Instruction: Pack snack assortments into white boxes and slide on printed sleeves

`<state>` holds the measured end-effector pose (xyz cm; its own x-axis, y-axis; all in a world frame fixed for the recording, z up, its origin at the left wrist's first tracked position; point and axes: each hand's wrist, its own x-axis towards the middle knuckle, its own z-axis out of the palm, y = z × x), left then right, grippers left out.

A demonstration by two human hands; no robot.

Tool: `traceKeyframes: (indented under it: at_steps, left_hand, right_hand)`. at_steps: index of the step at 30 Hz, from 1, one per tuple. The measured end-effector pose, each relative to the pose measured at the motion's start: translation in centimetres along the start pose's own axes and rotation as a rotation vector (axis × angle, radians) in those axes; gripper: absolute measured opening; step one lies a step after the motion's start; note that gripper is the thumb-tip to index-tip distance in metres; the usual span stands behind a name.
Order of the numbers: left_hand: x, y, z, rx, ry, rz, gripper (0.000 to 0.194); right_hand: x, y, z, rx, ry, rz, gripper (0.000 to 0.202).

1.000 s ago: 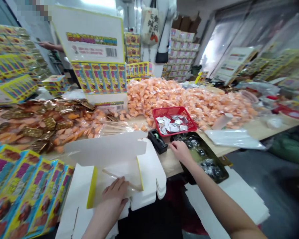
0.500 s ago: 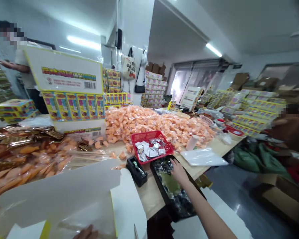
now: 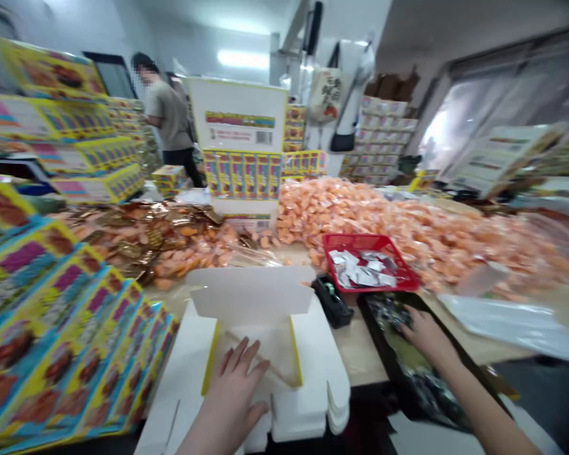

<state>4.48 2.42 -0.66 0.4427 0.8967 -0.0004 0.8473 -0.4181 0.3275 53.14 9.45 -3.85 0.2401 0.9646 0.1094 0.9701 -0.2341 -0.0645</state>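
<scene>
An open white cardboard box (image 3: 252, 297) with yellow inner edges lies in front of me, on a stack of flat white box blanks (image 3: 327, 385). My left hand (image 3: 234, 395) is over its opening, fingers spread. Beneath the fingers there is a thin pale stick (image 3: 279, 374), apparently in clear wrap. At the right, my right hand (image 3: 424, 332) reaches into a black tray (image 3: 384, 373) of small clear packets with dark contents (image 3: 389, 313). Its fingers are bent down among the packets; what they pinch is hidden.
A red basket (image 3: 398, 262) of white sachets and a black tape dispenser (image 3: 332, 302) stand beside the tray. Behind lies a heap of orange wrapped pieces (image 3: 341, 205). Colourful printed boxes (image 3: 76, 341) are at the left. A person (image 3: 171, 120) stands farther back.
My view has turned left, bringing the printed boxes and the whole open box into sight. My left hand now shows fully over the box. My right hand stays at the tray, its fingers lower among the packets.
</scene>
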Motion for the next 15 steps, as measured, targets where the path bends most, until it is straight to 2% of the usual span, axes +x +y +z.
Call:
traceKeyframes:
  at_steps: [1,4,6,8,11,13,15]
  left_hand:
    - [-0.3,-0.8,-0.5,-0.016,0.052,0.006,0.056]
    - [-1.5,-4.4,-0.3,-0.062,0.249,-0.076,0.037]
    - [-2.0,-6.8,1.2,-0.17,0.385,-0.219,0.032]
    - [-2.2,-8.6,3.2,-0.405,0.485,-0.37,0.041]
    - [-2.3,-9.4,5.2,-0.817,0.485,-0.451,0.056]
    - [-2.4,-9.2,5.3,-0.937,0.4,-0.419,0.058]
    - [-2.4,-8.9,4.5,-0.948,0.334,-0.422,0.052]
  right_hand:
    - [0.2,0.3,0.0,0.071,0.11,-0.023,0.041]
    - [1.5,-1.0,-0.4,0.282,0.237,-0.126,0.041]
    - [2.8,-4.1,-0.9,0.387,0.231,-0.217,0.039]
    - [4.5,-8.6,-1.1,0.473,0.195,-0.314,0.036]
    - [7.2,-16.1,-0.9,0.573,0.116,-0.422,0.033]
    - [8.9,-20.1,-0.3,0.652,0.079,-0.458,0.034]
    - [10.1,-22.9,0.3,0.743,0.044,-0.473,0.037]
